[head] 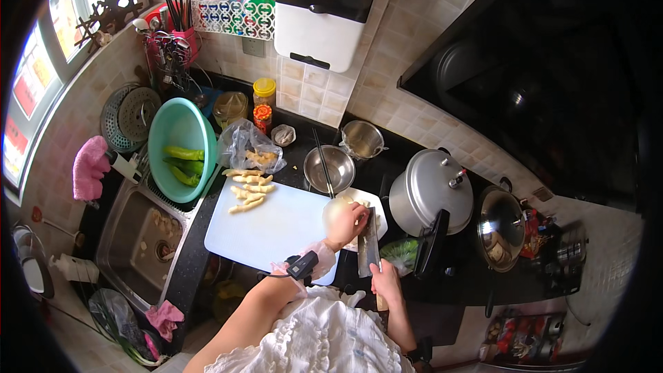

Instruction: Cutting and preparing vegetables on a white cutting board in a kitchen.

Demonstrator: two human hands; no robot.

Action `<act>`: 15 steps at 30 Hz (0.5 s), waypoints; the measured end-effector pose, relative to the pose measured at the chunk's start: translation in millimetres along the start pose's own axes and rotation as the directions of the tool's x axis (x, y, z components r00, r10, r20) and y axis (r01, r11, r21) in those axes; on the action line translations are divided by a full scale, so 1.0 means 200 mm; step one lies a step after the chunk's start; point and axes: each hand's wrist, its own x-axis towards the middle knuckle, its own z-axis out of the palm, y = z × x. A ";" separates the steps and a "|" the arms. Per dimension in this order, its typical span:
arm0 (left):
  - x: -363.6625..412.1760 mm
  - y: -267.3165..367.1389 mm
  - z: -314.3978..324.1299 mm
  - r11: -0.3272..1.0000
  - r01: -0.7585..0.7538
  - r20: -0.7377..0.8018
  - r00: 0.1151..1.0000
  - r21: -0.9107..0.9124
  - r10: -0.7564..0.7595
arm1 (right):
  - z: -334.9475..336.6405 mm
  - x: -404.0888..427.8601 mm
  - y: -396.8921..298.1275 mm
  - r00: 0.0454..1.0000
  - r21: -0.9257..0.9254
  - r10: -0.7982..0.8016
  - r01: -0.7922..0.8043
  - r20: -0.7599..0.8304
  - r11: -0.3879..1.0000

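Observation:
My right hand grips the handle of a broad kitchen cleaver, held over the right end of a white plate. My left hand is at the blade's upper part, above the plate; its fingers are bent, and a pale blur covers part of it, so I cannot tell whether they hold anything. Pale cut pieces lie on the plate. To the left, a white cutting board carries several peeled ginger-like roots at its upper left corner. Behind the plate stands a steel bowl with black chopsticks across it.
A turquoise basin with green peppers stands beside the sink. A plastic bag holds more root pieces. Right of the plate are a bag of greens, a pressure cooker with its handle jutting forward, and a lidded wok.

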 end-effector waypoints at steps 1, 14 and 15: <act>-0.01 -0.04 0.00 0.998 0.066 -0.016 0.998 0.007 -0.066 | 0.00 0.00 -0.02 1.000 0.015 -0.002 0.002 0.007 1.000; -0.01 -0.03 -0.04 0.997 0.017 -0.042 0.999 0.075 -0.014 | -0.04 0.01 -0.01 0.999 -0.100 -0.039 0.036 -0.021 0.994; -0.01 -0.09 -0.04 0.990 0.053 -0.039 0.998 0.131 -0.048 | -0.04 0.01 -0.03 0.998 -0.110 -0.058 0.056 -0.014 0.992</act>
